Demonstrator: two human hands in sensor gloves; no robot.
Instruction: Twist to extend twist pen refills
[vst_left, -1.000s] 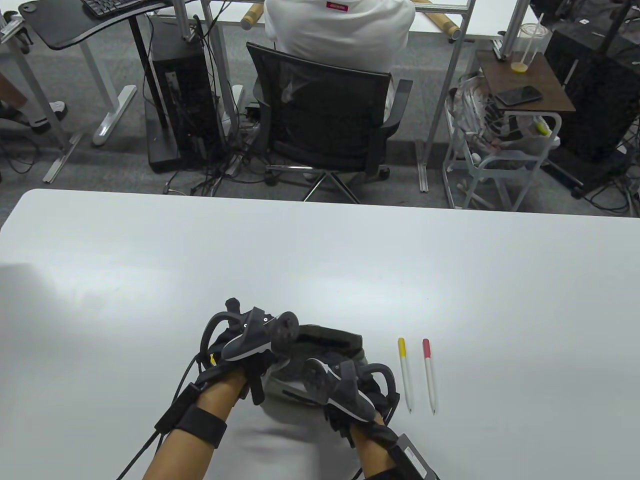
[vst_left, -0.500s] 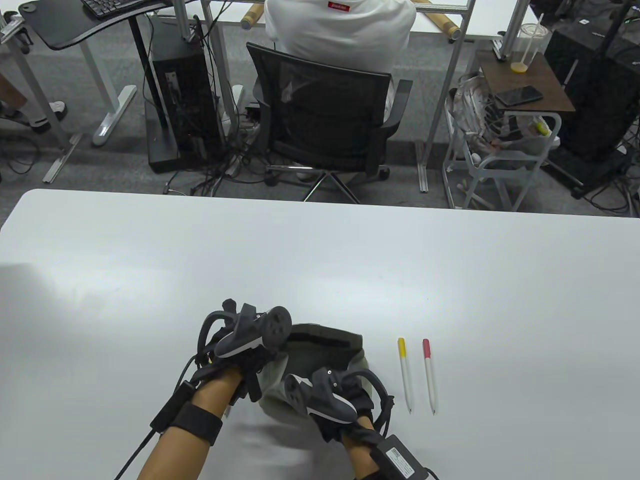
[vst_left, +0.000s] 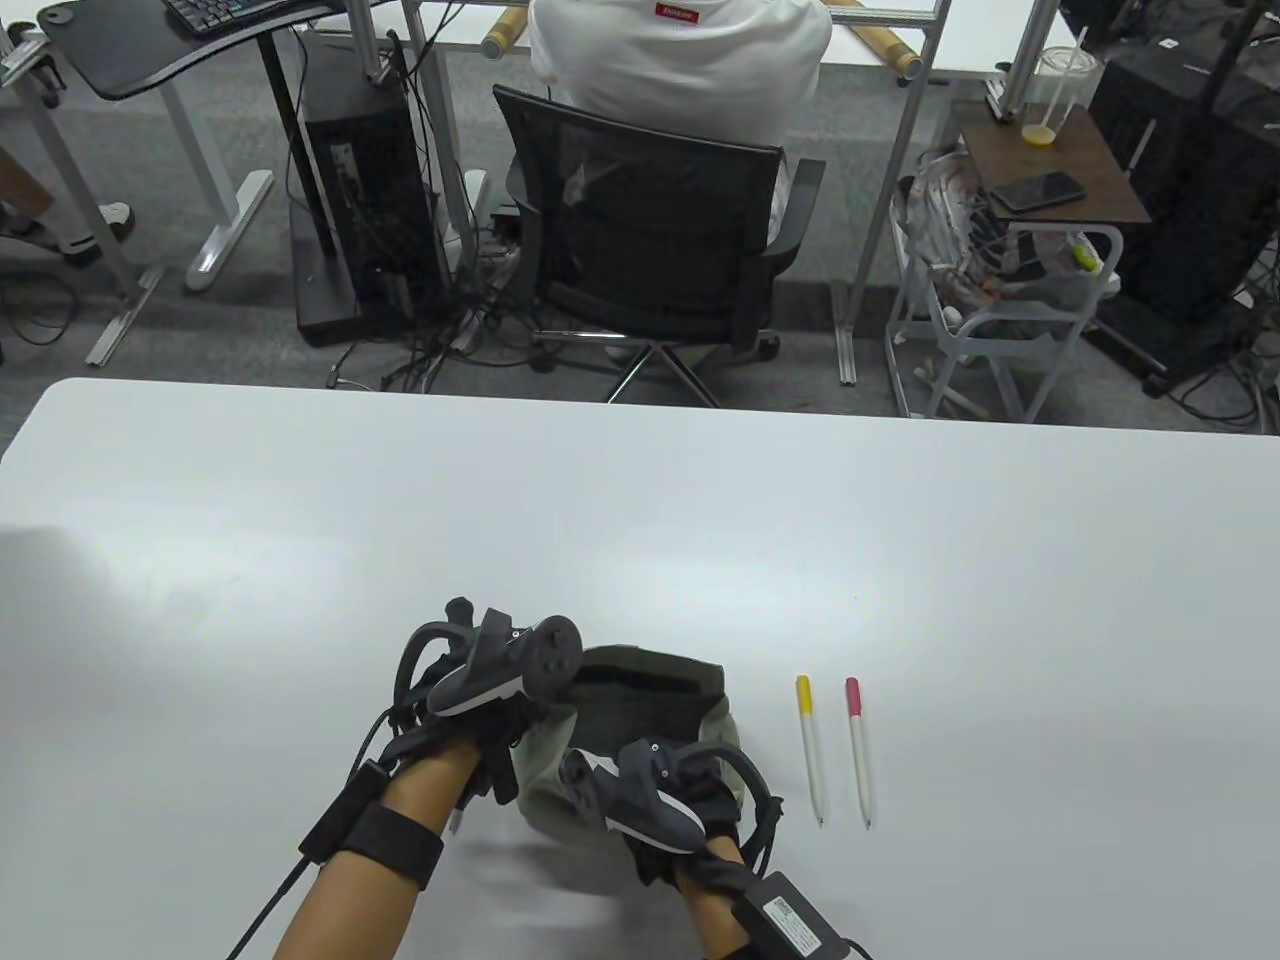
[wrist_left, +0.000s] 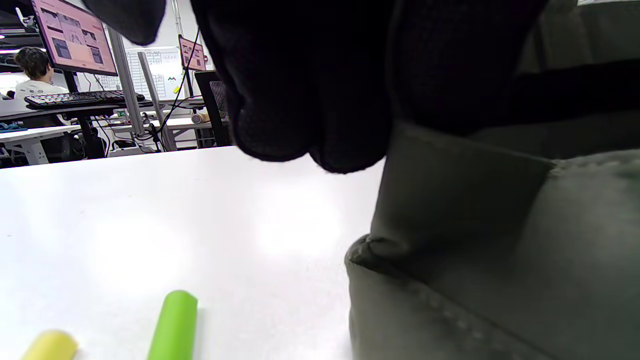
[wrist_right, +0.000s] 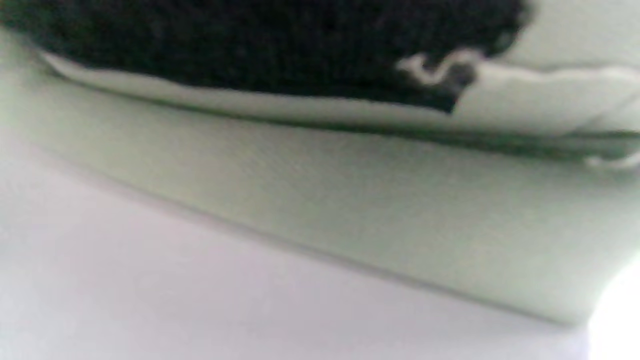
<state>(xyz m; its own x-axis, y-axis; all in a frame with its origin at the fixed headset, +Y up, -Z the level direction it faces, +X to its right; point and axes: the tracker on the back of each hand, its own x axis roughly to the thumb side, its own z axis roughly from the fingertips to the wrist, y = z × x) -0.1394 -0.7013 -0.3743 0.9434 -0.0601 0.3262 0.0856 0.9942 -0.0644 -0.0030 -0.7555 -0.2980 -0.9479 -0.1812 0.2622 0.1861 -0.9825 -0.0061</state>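
A grey-green fabric pouch (vst_left: 655, 685) lies near the table's front edge, its opening facing up. My left hand (vst_left: 495, 690) grips the pouch's left rim; its curled fingers (wrist_left: 310, 100) sit on the pouch (wrist_left: 475, 240) in the left wrist view. My right hand (vst_left: 665, 795) rests on the pouch's near end, with its fingers hidden under the tracker. The right wrist view shows only blurred glove and pouch fabric (wrist_right: 350, 200). Two white twist pens lie side by side right of the pouch, one yellow-topped (vst_left: 810, 745) and one red-topped (vst_left: 859, 745). A green pen end (wrist_left: 175, 325) and a yellow pen end (wrist_left: 50, 345) lie beside the pouch.
The white table (vst_left: 300, 520) stretches wide to the left, right and far side. Beyond its far edge stand an office chair (vst_left: 650, 250) with a seated person, desks, and a small side table (vst_left: 1050, 170).
My right hand has drawn back toward the near edge and to the left, off the pouch's opening. My left hand has stayed at the pouch's left rim. The two pens have not moved.
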